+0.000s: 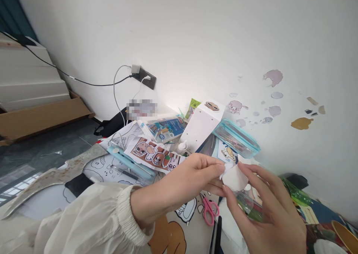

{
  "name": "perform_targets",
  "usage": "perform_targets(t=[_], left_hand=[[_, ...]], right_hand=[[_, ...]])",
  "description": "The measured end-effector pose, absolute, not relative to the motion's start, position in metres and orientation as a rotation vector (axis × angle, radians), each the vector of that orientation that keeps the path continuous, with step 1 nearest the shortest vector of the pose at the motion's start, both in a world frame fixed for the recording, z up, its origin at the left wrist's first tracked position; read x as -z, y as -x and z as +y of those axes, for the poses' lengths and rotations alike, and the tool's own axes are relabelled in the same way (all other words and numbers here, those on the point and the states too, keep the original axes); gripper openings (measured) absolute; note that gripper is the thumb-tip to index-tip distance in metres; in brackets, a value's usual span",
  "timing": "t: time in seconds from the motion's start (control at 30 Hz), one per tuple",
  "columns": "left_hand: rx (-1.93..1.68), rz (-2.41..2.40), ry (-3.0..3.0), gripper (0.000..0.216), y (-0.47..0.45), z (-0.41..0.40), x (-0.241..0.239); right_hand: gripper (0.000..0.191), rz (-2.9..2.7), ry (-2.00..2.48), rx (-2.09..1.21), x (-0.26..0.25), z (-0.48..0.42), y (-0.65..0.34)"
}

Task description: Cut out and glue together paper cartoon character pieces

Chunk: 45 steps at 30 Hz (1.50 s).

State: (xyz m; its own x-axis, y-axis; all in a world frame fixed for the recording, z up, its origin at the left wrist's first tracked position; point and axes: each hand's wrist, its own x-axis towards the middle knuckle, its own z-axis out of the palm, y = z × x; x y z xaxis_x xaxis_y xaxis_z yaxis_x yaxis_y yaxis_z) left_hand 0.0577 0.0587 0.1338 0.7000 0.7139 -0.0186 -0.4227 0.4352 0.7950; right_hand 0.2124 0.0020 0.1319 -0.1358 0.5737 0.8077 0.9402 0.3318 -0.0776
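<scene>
A small white paper piece (235, 178), rounded along its lower edge, is held up between my two hands above the cluttered table. My left hand (200, 172) pinches its left side between thumb and fingers. On its right side, my right hand (270, 205) grips the edge with thumb and fingertips. What is on the far face of the paper is hidden. Below my left hand, pink-handled scissors (209, 210) lie on the table. Just beyond the hands is a card with a cartoon duck (228, 153).
A white box (203, 124) stands against the wall beside a teal clear pencil case (237, 136). To the left lie a strip of cartoon animals (156, 155) and a light-blue paper trimmer (131, 164). Cables run to a wall socket (147, 78). Several stickers dot the wall.
</scene>
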Motion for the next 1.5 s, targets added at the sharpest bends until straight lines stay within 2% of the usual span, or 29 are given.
perform_targets(t=[0.5,0.67,0.9,1.5], left_hand=[[-0.741,0.406,-0.941,0.031,-0.056,0.065,-0.128],[-0.685,0.426,-1.086,0.022,-0.053,0.067,-0.125],[-0.664,0.465,-1.122,0.020,-0.052,0.066,-0.132],[-0.675,0.533,-1.257,0.027,-0.048,0.064,-0.137]], right_hand=[[0.029,-1.818,1.362,0.578,-0.132,0.001,-0.213],[0.029,-1.823,1.343,0.585,-0.134,-0.001,-0.213],[0.029,-1.843,1.332,0.509,-0.137,0.000,-0.214],[0.027,-1.869,1.346,0.558,-0.137,0.000,-0.213]])
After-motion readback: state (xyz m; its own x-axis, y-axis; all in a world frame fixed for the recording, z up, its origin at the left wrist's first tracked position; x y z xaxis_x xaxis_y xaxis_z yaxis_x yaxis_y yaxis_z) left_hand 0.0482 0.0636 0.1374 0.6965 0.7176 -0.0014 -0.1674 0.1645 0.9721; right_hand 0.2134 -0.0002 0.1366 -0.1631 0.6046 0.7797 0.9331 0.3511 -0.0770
